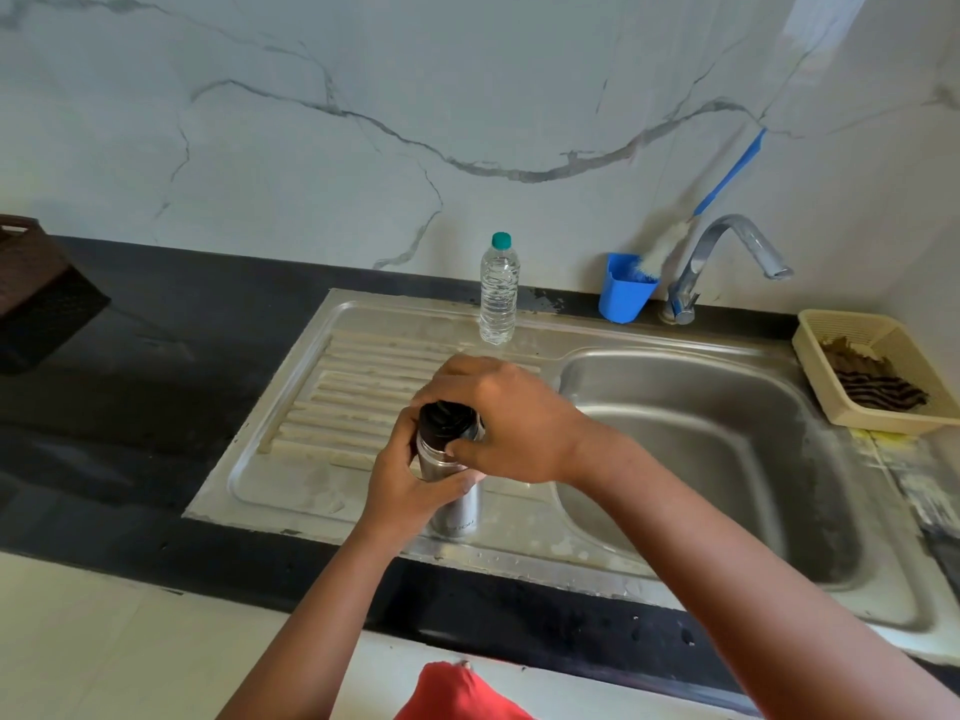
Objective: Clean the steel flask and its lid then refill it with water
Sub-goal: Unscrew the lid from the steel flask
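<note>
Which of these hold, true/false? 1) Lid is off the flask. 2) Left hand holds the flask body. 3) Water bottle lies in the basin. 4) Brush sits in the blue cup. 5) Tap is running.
1) False: the black lid sits on the steel flask, right hand gripping it.
2) True: left hand.
3) False: the water bottle stands upright on the drainboard.
4) True: brush, blue cup.
5) False: no water shows at the tap.

Behind the flask [457, 491], the water bottle [499, 293] blocks the way. Right of the flask the sink basin [727, 459] lies open. Left of the flask, the ribbed drainboard [332, 407] is bare.
</note>
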Available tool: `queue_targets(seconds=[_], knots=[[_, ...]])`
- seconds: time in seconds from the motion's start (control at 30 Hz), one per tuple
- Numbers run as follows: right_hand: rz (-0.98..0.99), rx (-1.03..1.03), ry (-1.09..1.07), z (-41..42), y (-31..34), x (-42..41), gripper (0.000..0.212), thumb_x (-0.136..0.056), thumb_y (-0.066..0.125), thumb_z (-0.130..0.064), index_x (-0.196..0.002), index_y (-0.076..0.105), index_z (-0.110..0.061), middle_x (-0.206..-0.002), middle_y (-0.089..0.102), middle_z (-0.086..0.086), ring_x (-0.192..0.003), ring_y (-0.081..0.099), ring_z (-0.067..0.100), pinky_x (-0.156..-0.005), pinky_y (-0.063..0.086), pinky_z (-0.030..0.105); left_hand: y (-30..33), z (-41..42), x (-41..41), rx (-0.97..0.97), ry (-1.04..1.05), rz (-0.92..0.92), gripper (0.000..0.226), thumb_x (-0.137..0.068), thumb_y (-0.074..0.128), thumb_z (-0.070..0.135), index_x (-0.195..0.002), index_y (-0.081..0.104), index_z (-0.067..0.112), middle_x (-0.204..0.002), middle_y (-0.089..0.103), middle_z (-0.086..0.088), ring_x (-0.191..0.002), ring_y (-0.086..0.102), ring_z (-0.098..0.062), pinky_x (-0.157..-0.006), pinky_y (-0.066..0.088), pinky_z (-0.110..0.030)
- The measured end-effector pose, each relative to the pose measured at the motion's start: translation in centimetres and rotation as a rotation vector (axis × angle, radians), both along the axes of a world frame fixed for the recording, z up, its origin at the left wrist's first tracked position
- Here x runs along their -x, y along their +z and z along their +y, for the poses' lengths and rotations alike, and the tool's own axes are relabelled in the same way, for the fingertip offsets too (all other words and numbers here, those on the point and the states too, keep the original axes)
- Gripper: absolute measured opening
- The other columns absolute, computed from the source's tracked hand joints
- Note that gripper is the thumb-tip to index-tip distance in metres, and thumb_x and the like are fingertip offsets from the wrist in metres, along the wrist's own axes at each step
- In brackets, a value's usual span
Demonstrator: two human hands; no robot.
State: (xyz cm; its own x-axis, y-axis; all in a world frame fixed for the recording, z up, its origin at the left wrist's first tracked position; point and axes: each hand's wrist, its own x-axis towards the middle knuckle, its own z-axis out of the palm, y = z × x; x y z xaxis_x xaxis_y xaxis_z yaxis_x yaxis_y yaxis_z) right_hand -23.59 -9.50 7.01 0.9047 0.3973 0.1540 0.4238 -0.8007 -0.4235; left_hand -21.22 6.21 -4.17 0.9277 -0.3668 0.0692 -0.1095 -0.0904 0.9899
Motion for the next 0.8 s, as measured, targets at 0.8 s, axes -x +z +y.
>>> queue_targets(seconds=[0.8], knots=[[0.102, -0.205, -0.437, -5.8, -7.5, -2.5, 0.062, -0.070, 0.083, -0.015, -0.126, 0.057, -0.017, -0.122, 0.063, 0.005, -0.113, 0.057, 0.026, -0.099, 0.047, 0.040, 0.3, -0.1, 0.3, -0.058, 0.008, -0.010, 0.072, -0.054, 0.088, 0.039, -0.118, 0.054, 0.041, -0.111, 0.068, 0.013, -0.106, 0.065, -0.010, -0.091, 0.053, -0.033]])
